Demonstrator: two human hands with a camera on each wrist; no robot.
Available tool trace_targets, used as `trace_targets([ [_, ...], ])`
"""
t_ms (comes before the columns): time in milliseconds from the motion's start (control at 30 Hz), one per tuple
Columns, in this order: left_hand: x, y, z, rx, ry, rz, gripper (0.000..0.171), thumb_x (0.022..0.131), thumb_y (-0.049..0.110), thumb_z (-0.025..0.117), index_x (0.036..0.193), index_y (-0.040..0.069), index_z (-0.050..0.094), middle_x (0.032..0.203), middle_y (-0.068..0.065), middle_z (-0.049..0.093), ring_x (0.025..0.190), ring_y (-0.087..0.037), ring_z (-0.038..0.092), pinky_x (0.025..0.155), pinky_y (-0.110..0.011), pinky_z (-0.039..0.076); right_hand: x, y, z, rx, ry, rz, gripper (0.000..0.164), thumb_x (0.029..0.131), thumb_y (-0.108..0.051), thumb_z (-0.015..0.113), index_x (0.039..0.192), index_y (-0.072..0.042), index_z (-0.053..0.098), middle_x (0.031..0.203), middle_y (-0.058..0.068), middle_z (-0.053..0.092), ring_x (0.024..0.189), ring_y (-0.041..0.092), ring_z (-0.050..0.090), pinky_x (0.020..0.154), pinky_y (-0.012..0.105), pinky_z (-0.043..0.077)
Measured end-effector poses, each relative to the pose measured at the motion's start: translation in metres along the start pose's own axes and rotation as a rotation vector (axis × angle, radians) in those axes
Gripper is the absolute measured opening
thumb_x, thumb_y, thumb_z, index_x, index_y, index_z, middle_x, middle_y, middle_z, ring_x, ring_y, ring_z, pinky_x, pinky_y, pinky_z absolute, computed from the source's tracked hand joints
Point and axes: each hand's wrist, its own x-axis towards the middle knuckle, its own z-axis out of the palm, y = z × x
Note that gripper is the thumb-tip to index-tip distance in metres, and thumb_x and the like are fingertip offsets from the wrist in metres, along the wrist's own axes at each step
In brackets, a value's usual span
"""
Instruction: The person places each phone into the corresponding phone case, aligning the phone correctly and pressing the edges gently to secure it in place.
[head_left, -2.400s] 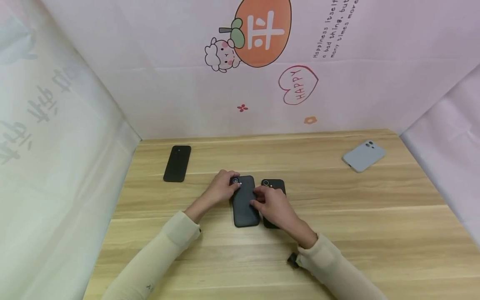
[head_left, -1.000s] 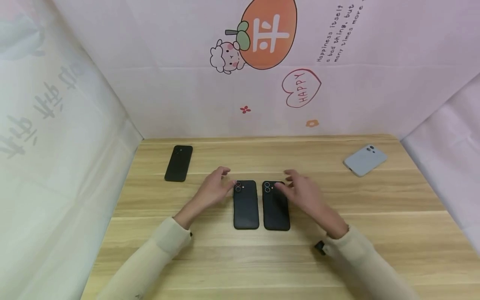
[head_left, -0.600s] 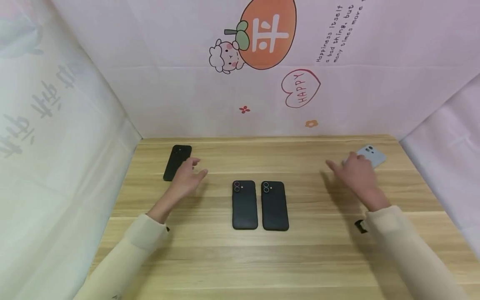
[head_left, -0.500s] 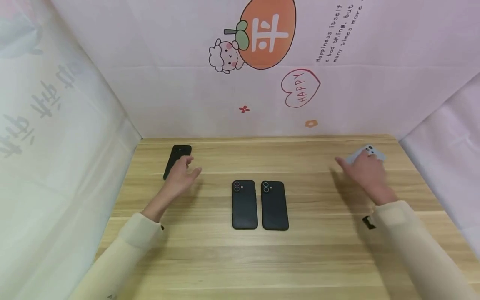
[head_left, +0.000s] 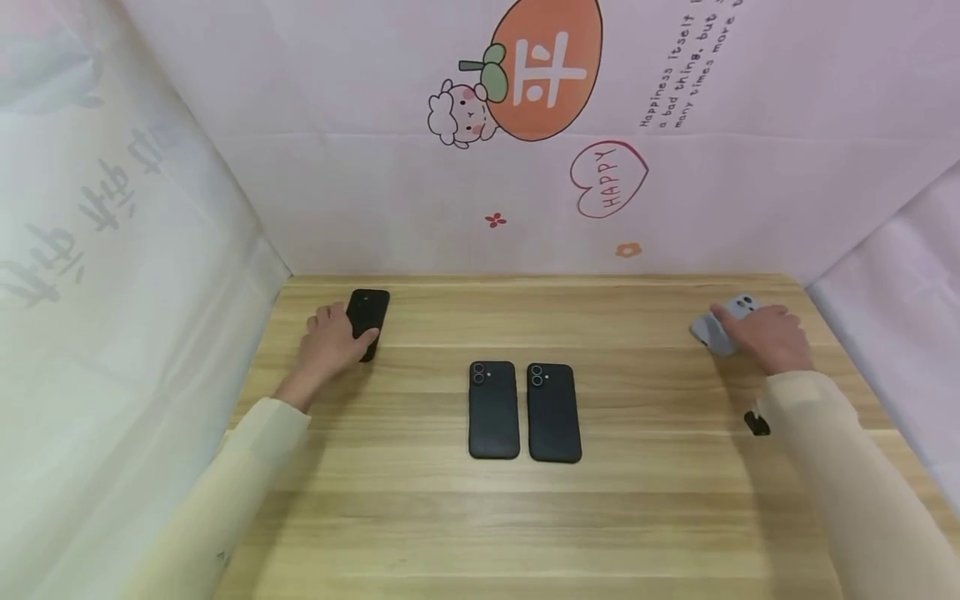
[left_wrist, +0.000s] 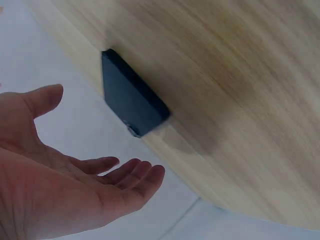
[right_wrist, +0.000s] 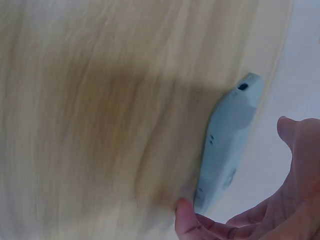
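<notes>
A black phone [head_left: 367, 310] lies at the back left of the table, with my left hand [head_left: 327, 340] over its near left part. In the left wrist view the fingers of this hand are spread and loosely bent, apart from the phone's edge. Toward the back right lies a light blue phone [head_left: 712, 333], partly covered by my right hand [head_left: 774, 340]. The right wrist view shows the right thumb and fingers spread about this phone [right_wrist: 227, 135], with one fingertip close to its end; contact is unclear there.
Two dark phones, one on the left [head_left: 494, 417] and one on the right [head_left: 554, 421], lie side by side, camera side up, mid-table. A printed white cloth [head_left: 375, 200] hangs behind the wooden table [head_left: 450, 525], and more cloth hangs along both sides.
Both hands have left the two middle phones, now side by side, and moved outward, the left to the black phone and the right to the light blue one.
</notes>
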Motion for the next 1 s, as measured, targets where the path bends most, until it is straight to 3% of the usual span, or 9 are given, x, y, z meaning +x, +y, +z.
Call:
trace_targets([
  [233,0.018,-0.003,0.001,0.069,-0.083,-0.054,0.097,0.107,0.055,0.048,0.154,-0.024,0.016,0.158,-0.05,0.017,0.148,-0.064,0.017,0.113,-0.073,0.035,0.01,-0.014,0.009,0.024,-0.027,0.086,0.143,0.089,-0.093,0.017,0.141,0.036,-0.015,0.14,0.068,0.009,0.127,0.079,0.025,0.106,0.077,0.038],
  [367,0.027,-0.004,0.004,0.087,-0.098,-0.08,0.101,0.106,0.059,0.048,0.153,-0.025,0.017,0.155,-0.05,0.019,0.145,-0.064,0.022,0.109,-0.072,0.04,0.012,-0.019,0.012,0.029,-0.01,0.103,0.141,0.091,-0.091,0.024,0.142,0.035,-0.013,0.141,0.067,0.008,0.129,0.079,0.023,0.103,0.076,0.042],
  [500,0.032,-0.005,0.008,0.139,-0.117,-0.114,0.104,0.103,0.061,0.052,0.15,-0.026,0.021,0.15,-0.048,0.023,0.139,-0.06,0.028,0.105,-0.068,0.044,0.012,-0.018,0.014,0.037,0.021,0.093,0.128,0.097,-0.075,0.04,0.142,0.037,-0.001,0.134,0.064,0.02,0.12,0.075,0.034,0.088,0.071,0.05],
  [633,0.037,-0.003,0.01,0.167,-0.123,-0.147,0.097,0.102,0.06,0.059,0.143,-0.025,0.035,0.146,-0.044,0.026,0.136,-0.056,0.029,0.106,-0.064,0.043,0.013,-0.014,0.013,0.027,0.026,0.071,0.111,0.098,-0.057,0.051,0.139,0.038,0.013,0.122,0.056,0.032,0.107,0.065,0.04,0.081,0.066,0.05],
  [867,0.041,-0.003,0.008,0.097,-0.106,-0.173,0.084,0.101,0.044,0.067,0.142,-0.023,0.038,0.147,-0.044,0.026,0.139,-0.058,0.027,0.106,-0.067,0.045,0.013,-0.014,0.004,0.042,-0.073,0.089,0.111,0.096,-0.048,0.06,0.145,0.034,0.004,0.133,0.06,0.021,0.124,0.07,0.029,0.091,0.074,0.047],
  [1000,0.043,-0.004,0.008,0.062,-0.097,-0.175,0.086,0.098,0.04,0.073,0.144,-0.023,0.036,0.149,-0.044,0.025,0.141,-0.059,0.026,0.107,-0.071,0.044,0.012,-0.01,0.0,0.071,-0.111,0.111,0.113,0.095,-0.051,0.064,0.146,0.032,0.009,0.135,0.058,0.022,0.12,0.065,0.033,0.089,0.071,0.05],
])
